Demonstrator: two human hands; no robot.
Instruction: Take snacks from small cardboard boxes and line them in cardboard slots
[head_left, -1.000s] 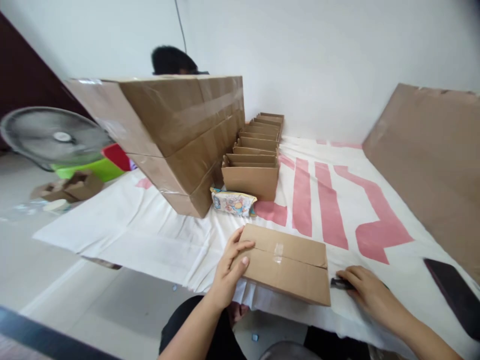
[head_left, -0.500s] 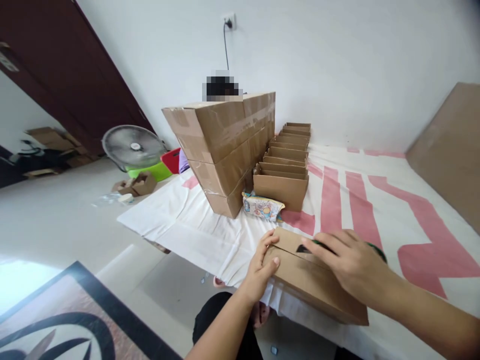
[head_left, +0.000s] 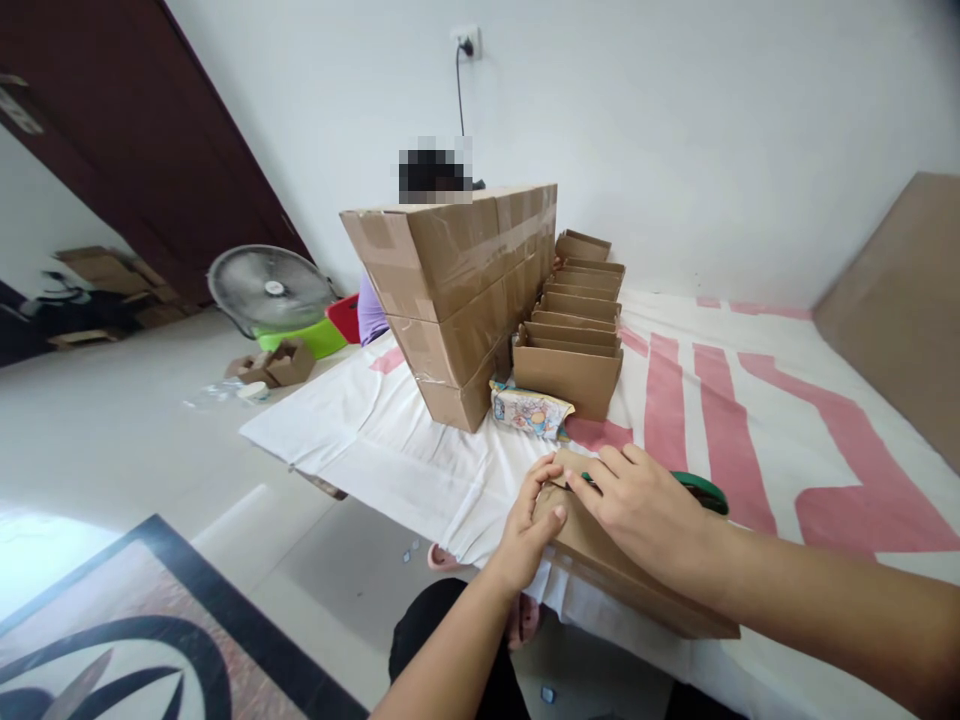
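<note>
Cardboard box [head_left: 600, 560] at 6 o'clock: left hand [head_left: 529, 530] fingers curl on its end, right hand [head_left: 645, 510] grips green tape dispenser [head_left: 701, 490] on top.

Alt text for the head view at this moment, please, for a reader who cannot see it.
Both hands rest on a closed cardboard box on a white and pink sheet: the left hand grips its near end, and the right hand holds a green tape dispenser on top. Behind stand stacked taped boxes and a row of open boxes.

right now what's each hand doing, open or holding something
Left hand: gripping the near end of the cardboard box.
Right hand: pressed on the box top, holding a green tape dispenser.
</note>
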